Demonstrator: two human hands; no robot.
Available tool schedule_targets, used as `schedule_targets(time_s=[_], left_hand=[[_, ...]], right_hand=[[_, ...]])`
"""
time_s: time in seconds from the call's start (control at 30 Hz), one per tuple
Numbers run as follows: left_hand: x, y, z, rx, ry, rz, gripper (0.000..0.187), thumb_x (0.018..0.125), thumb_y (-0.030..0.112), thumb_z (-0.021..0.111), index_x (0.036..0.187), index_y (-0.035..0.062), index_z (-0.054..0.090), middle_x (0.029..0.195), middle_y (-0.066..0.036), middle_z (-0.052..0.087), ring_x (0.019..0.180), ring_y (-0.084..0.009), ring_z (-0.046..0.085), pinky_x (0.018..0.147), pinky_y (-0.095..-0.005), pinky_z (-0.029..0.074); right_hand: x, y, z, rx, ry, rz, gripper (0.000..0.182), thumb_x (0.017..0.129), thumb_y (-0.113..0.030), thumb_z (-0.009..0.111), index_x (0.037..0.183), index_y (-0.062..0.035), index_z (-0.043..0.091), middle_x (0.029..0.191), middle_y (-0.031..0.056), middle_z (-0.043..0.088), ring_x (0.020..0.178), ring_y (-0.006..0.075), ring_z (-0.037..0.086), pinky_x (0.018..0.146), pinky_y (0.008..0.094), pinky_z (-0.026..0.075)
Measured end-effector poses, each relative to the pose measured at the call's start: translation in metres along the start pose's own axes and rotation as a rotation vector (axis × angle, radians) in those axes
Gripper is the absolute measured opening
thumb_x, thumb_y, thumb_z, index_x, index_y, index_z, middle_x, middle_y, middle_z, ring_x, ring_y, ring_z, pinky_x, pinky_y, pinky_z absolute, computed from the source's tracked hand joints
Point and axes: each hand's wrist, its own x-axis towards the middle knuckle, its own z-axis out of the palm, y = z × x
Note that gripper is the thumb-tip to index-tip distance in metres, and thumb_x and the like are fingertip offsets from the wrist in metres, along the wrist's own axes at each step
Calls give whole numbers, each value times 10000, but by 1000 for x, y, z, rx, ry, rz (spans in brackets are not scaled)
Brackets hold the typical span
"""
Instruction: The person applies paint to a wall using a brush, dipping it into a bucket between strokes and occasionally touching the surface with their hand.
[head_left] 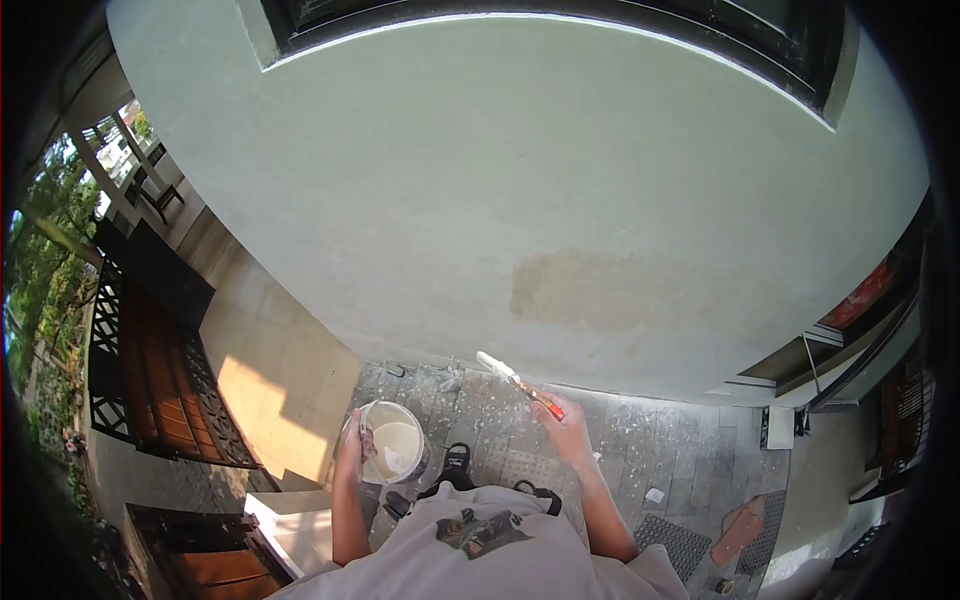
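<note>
My left hand [354,445] is closed on the side of a white paint bucket [424,458], which hangs low in front of my body. Pale cream paint [397,437] fills part of it, with a whiter patch on the surface. In my right hand [567,428] is a paintbrush [523,386] with a red-orange handle; my fingers wrap round the grip. White paint coats its end, which points up and left towards the wall, apart from the bucket. Ahead stands a pale grey-green wall [400,180] with a beige, darker patch [590,290] on its lower part.
Paint spots mark the grey paved floor [620,440]. A dark window frame [560,15] tops the wall. To the left are a tan side wall [280,330] and a brown wooden bench [165,370]. Mats [675,545] and a reddish board [738,530] lie at lower right.
</note>
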Motion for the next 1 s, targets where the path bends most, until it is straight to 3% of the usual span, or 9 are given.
schedule_targets(time_s=[0.17,0.47,0.57,0.67,0.77,1.0], left_hand=[[44,29,-18,-23,-67,-27,456,899,542,459,758,112,521,502,77,356,401,-51,317,412,-207,309],[111,78,-28,44,-260,-10,451,907,539,441,785,112,519,531,70,337,451,-70,325,469,-235,327],[129,96,-26,94,-342,8,451,916,529,429,795,103,516,553,64,336,470,-70,325,474,-239,324],[142,111,-27,168,-429,18,454,925,519,417,798,95,514,564,63,335,478,-69,320,476,-239,323],[150,119,-22,201,-500,26,457,929,516,410,799,90,516,564,63,332,478,-69,318,476,-239,323],[167,119,-15,178,-537,17,482,925,532,405,799,85,532,547,52,354,472,-75,332,472,-243,330]], right_hand=[[27,-21,41,117,86,-23,362,893,-189,584,1169,45,562,907,81,681,785,73,594,720,211,461],[83,-55,124,-140,108,-161,312,888,-196,595,1125,5,608,912,77,673,842,90,604,771,226,456],[84,-90,148,-448,-127,-65,344,877,-297,592,1134,-70,621,905,133,668,853,215,630,809,304,465],[96,-83,186,-500,-188,-301,334,873,-352,580,1069,-91,648,864,159,643,870,303,608,811,365,470],[121,-51,228,-645,-283,-441,266,849,-307,593,941,-65,654,807,157,631,834,332,608,770,420,477],[176,17,292,-1030,-417,-376,171,756,-211,637,819,-52,650,753,152,642,790,331,634,741,432,477]])
